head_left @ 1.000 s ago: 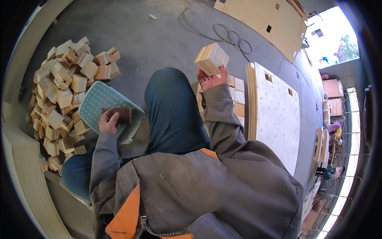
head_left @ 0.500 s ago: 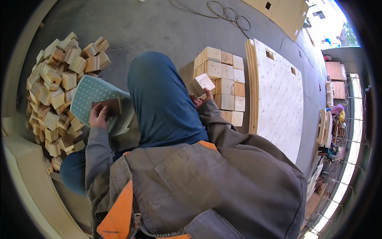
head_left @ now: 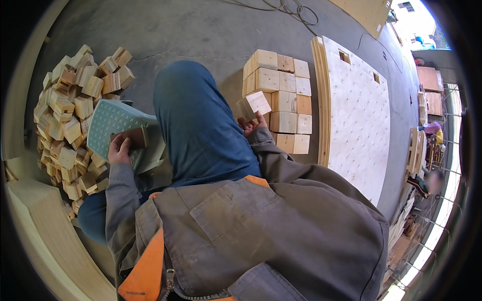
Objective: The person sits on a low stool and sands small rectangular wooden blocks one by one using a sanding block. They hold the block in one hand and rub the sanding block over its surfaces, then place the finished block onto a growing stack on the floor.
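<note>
Just past twelve o'clock, the right hand [head_left: 250, 126] pinches a wooden block [head_left: 258, 103] in its fingers [head_left: 260, 118], beside the block stack [head_left: 284, 101] at one. At nine, the left hand [head_left: 119, 152] has its fingers closed around a flat brown block [head_left: 135, 137] over a pale teal plastic stool [head_left: 104, 123]; loose wooden blocks [head_left: 71, 129] lie heaped toward ten.

Hands [head_left: 119, 150]: two
Held block [head_left: 257, 102]: one
Brown block [head_left: 136, 137]: one
Teal stool [head_left: 106, 125]: one
Stacked blocks [head_left: 287, 81]: at least twelve
Heaped blocks [head_left: 72, 129]: dozens
</note>
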`<state>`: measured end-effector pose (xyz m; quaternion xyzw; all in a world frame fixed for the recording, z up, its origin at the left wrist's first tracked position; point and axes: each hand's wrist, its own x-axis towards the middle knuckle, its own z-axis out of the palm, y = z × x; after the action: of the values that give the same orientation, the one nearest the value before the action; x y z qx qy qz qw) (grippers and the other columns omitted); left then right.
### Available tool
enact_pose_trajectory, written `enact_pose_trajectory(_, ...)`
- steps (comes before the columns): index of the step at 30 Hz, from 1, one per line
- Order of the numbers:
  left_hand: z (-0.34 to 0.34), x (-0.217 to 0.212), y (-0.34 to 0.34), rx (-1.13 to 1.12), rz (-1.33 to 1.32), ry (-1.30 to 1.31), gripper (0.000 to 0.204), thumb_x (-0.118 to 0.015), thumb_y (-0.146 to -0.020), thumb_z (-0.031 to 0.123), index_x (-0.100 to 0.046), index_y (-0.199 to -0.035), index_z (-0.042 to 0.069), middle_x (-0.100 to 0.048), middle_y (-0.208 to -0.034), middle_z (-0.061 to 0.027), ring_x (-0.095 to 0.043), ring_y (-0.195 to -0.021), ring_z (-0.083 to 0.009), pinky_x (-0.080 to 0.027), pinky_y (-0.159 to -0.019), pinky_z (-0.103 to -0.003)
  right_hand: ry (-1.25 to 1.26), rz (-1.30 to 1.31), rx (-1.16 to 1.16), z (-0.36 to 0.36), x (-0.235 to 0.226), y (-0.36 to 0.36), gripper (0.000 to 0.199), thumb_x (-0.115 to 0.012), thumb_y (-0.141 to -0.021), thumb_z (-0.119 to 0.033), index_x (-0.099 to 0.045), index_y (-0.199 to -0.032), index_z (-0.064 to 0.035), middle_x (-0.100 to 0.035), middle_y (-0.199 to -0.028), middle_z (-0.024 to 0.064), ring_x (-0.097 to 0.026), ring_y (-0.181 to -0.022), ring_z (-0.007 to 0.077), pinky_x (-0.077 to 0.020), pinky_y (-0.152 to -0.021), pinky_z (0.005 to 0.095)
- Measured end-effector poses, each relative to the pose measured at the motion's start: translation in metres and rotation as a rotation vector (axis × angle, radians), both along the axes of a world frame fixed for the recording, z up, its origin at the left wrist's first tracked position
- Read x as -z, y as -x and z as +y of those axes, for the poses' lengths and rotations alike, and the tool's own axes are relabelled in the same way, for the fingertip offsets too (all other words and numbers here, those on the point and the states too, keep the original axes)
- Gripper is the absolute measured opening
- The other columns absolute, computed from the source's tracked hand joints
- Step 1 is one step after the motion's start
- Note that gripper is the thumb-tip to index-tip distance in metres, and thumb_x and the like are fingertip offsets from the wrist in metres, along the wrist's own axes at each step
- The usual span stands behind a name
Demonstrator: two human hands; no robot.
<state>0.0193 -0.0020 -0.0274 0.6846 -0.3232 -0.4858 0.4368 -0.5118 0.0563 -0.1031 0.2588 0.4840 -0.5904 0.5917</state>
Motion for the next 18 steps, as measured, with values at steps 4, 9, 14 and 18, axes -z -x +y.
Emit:
enact_pose_trajectory(4, -0.002, 0.001, -0.002, 0.002, -0.04, -0.042, 0.047, -0.079, -0.097, 0.02, -0.066, -0.139, 0.007, -0.074, -0.121, -0.0039, -0.071, -0.101, -0.017, -0.057, -0.084, -0.031, 0.022, -0.02, 0.014, 0.004, 0.01, 0.008, 0.069, -0.065, -0.1, -0.058, -0.051, -0.147, -0.0093, -0.063, -0.135, 0.0118, -0.065, -0.112, 0.0345, -0.0466, -0.102, 0.052)
enact_pose_trajectory(9, -0.007, 0.002, 0.001, -0.013, -0.029, -0.056, 0.043, -0.079, -0.097, 0.016, -0.065, -0.137, 0.004, -0.074, -0.119, -0.0052, -0.07, -0.1, -0.0169, -0.057, -0.085, -0.031, 0.152, 0.045, 0.16, -0.011, 0.013, 0.028, 0.06, -0.063, -0.104, -0.055, -0.052, -0.147, -0.0148, -0.063, -0.133, 0.0096, -0.065, -0.106, 0.0361, -0.0498, -0.096, 0.0524)
enact_pose_trajectory(14, -0.004, 0.004, -0.005, -0.029, -0.075, -0.029, 0.043, -0.079, -0.097, 0.015, -0.066, -0.136, 0.004, -0.074, -0.117, -0.0048, -0.07, -0.095, -0.0166, -0.057, -0.083, -0.032, -0.112, 0.01, 0.06, -0.033, -0.009, 0.012, 0.079, -0.049, -0.108, -0.063, -0.023, -0.168, -0.0194, -0.05, -0.158, 0.0182, -0.062, -0.127, 0.0438, -0.0533, -0.098, 0.0529)
enact_pose_trajectory(18, -0.006, 0.007, -0.003, -0.016, -0.071, 0.019, 0.043, -0.079, -0.097, 0.014, -0.066, -0.136, 0.004, -0.074, -0.116, -0.0044, -0.069, -0.093, -0.0161, -0.057, -0.082, -0.031, -0.002, 0.151, 0.044, -0.026, 0.008, 0.016, 0.081, -0.046, -0.108, -0.065, -0.015, -0.17, -0.0225, -0.038, -0.168, 0.0254, -0.054, -0.141, 0.0467, -0.0499, -0.107, 0.0527)
